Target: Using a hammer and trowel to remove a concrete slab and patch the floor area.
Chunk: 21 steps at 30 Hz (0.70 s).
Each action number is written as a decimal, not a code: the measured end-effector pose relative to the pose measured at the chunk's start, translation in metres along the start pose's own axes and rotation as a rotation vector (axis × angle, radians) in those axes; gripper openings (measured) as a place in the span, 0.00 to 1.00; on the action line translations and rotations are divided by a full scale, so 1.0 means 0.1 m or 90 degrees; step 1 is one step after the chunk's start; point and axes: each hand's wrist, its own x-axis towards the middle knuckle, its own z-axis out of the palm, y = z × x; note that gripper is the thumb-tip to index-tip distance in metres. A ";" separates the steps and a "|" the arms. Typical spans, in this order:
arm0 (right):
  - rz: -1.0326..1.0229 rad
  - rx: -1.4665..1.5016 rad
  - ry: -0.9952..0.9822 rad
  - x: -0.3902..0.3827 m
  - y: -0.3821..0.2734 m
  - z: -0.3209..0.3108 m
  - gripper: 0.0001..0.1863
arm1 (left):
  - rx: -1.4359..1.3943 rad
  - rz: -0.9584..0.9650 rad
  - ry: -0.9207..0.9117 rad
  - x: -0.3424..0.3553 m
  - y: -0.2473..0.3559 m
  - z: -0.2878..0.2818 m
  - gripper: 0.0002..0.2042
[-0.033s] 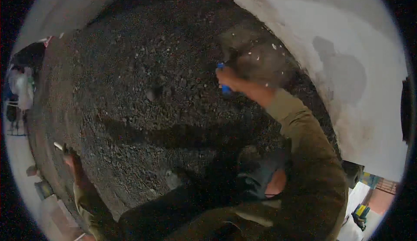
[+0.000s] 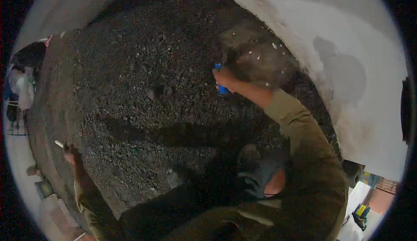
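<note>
My right hand (image 2: pixel 224 77) is closed around a blue object (image 2: pixel 223 89), just above dark, gravelly ground (image 2: pixel 130 67). The blue ends stick out above and below my fingers; its kind cannot be made out. Beyond that hand, toward the wall, lies a smoother brownish patch (image 2: pixel 265 60) with small pale bits on it. At the far left my left hand (image 2: pixel 69 155) is closed on a short stick-like thing with a white end (image 2: pixel 59 144). The part next to my fingers looks dark, and the rest is hidden in the grip.
A pale wall (image 2: pixel 347 36) curves along the right side, its lower edge stained. Single stones (image 2: pixel 155 92) lie among the gravel, another (image 2: pixel 173 178) near my legs. Bags (image 2: pixel 21 84) and a thin-legged stand (image 2: pixel 16 119) are at the left edge. A yellow and dark item (image 2: pixel 360 211) sits at lower right.
My right hand and the blue object have shifted slightly left. My left hand with the white-ended thing has moved a little upward in the view.
</note>
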 end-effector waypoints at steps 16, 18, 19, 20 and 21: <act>0.054 0.383 0.275 -0.19 -0.09 -0.98 0.18 | 0.078 0.024 -0.054 -0.05 0.36 0.07 0.21; 0.021 0.464 0.313 -0.17 0.31 -1.39 0.18 | -0.025 -0.073 -0.030 -0.09 0.06 -0.12 0.20; 0.073 0.360 0.209 -0.27 0.47 -1.64 0.17 | 0.082 0.036 0.026 -0.16 0.11 0.15 0.19; 0.119 0.256 0.091 -0.34 0.40 -1.70 0.17 | 0.078 0.028 0.022 -0.14 0.06 0.24 0.19; 0.154 0.300 0.070 -0.47 0.42 -1.53 0.16 | 0.091 -0.019 0.023 -0.11 0.01 0.36 0.19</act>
